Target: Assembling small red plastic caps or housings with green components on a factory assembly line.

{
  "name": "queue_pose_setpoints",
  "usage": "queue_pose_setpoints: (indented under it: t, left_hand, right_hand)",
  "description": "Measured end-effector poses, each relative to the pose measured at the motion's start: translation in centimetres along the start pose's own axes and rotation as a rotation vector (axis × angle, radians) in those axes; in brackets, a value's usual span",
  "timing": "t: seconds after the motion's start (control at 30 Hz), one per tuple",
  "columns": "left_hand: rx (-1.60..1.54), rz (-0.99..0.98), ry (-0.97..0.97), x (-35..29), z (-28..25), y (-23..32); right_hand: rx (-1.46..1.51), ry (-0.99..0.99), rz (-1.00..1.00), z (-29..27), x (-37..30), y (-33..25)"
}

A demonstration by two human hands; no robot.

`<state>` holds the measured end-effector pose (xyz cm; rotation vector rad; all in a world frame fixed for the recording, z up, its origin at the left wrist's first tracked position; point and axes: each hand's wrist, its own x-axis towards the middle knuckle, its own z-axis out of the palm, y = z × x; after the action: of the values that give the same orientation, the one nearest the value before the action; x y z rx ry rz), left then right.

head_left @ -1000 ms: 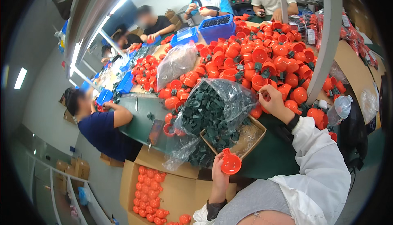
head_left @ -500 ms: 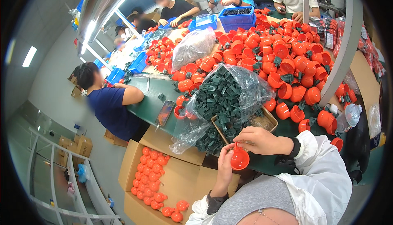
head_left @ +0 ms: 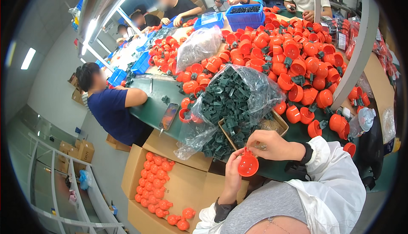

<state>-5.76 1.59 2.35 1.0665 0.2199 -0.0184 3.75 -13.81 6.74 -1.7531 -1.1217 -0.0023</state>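
My left hand (head_left: 231, 175) grips a small glossy red plastic cup (head_left: 248, 166) by its side, just past the table's front edge. The cup's open mouth faces me, and its narrow neck points away toward the table. My right hand (head_left: 268, 144) is closed in a pinch right at that neck; whatever sits between its fingertips is too small to tell. Beyond my hands, a clear plastic bag (head_left: 265, 90) spills dark green plastic clips (head_left: 229, 95) over a shallow tan tray (head_left: 281, 125).
An open cardboard box (head_left: 187, 191) below left holds rows of red cups (head_left: 155, 178). More red cups (head_left: 297, 68) heap across the green table (head_left: 148, 110), where a phone (head_left: 169, 117) lies. A white post (head_left: 359, 51) rises at right. Several people sit around the table.
My right hand's fingers have curled and lifted slightly at the cup's neck. The cup stays nearly in place in my left hand.
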Motion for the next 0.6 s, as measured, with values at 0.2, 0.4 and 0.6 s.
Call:
queue_pose_setpoints:
  t: [0.2,0.4,0.6]
  left_hand:
    - [0.026,0.022,0.071,0.2,-2.1,-0.6]
    - [-0.004,0.018,0.035,0.1,-1.7,-0.1]
    - [0.04,0.029,0.045,-0.1,-1.3,0.2]
  right_hand:
    - [0.155,0.12,0.274,-1.4,0.3,2.5]
    - [-0.225,-0.37,0.254,0.6,0.0,5.2]
    - [-0.47,-0.455,0.201,1.5,0.7,4.1]
